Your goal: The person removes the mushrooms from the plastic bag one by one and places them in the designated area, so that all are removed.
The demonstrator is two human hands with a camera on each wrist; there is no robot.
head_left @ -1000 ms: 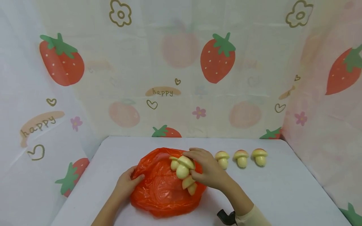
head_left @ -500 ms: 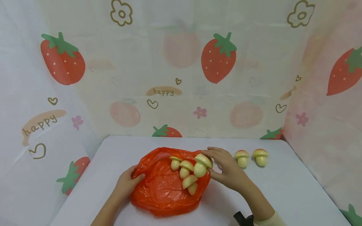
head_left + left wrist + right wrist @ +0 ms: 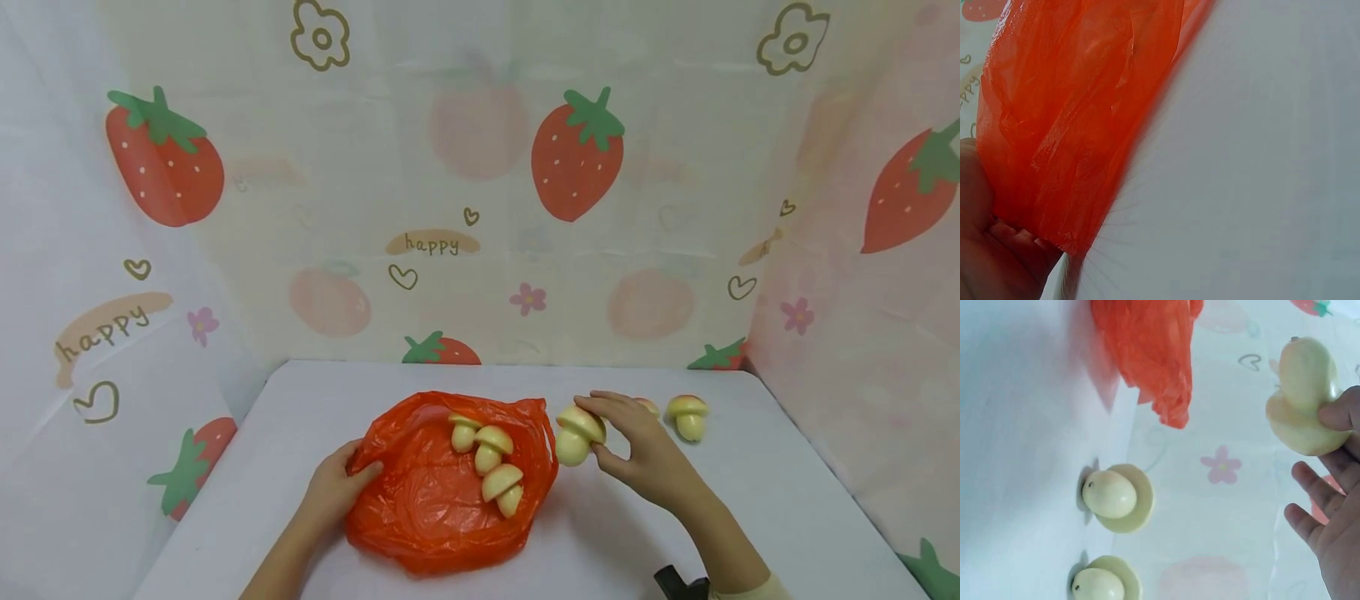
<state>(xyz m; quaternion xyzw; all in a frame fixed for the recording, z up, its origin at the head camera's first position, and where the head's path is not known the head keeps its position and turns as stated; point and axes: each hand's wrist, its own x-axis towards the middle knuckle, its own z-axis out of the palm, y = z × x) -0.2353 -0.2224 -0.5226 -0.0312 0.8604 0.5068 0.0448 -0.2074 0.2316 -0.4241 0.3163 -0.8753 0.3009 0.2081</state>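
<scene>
While the left hand (image 3: 336, 490) gripped the red bag (image 3: 408, 542) by its left edge, thumb lying inside the mouth and fingers tucked behind the film, the right hand (image 3: 637, 446) pinched one mushroom (image 3: 577, 435) between thumb and forefinger, its other fingers spread free. That mushroom hung in the air just beside the bag's right rim, touching neither the bag nor the table (image 3: 757, 500), as the right wrist view made plain. Three mushrooms lay loose inside the bag, toward its right side: a rear one (image 3: 465, 436), a middle one (image 3: 491, 450) and a front one (image 3: 502, 490). Well to the right of the bag, a far mushroom (image 3: 687, 418) rested on the table, and a nearer mushroom (image 3: 648, 407) showed only part of its cap behind the right hand; whether another lay hidden there could not be told.

The step in hand, as I judged it, was the carrying of a single piece across the space between the bag and the row to its right. The next move seemed to call for a steady pinch, enough height to clear the bag's limp rim, and a gentle release, with the left hand keeping the mouth spread.
</scene>
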